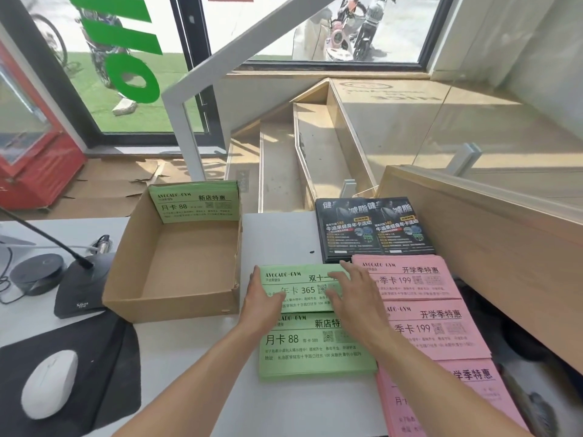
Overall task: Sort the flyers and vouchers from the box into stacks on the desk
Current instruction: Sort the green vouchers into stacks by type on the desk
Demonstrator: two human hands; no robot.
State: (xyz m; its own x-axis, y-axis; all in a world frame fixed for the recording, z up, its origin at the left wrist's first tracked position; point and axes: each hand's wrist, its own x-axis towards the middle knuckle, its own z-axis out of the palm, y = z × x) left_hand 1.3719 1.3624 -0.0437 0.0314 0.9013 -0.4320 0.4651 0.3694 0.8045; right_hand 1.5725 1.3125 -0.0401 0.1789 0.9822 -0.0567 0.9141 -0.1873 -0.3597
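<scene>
Both hands lay flat on the upper green stack (299, 287), just right of the box (176, 257). The left hand (263, 299) pressed its left edge, fingers straight and together; the right hand (350, 294) spread across its right half, fingers straight, gripping nothing. A lower green stack (315, 351) sat nearer the person, its top edge tucked under the upper one. Pink stacks (422, 310) ran down the desk's right edge, right of the box, touching the green ones. Black flyers (373, 228) lay behind the pink. Inside the box, green vouchers (197, 201) leaned against the far wall; its floor was bare cardboard. Open desk (277, 234) showed between the box and the black flyers. A mouse (50, 383) lay left of the box, nearer the person.
</scene>
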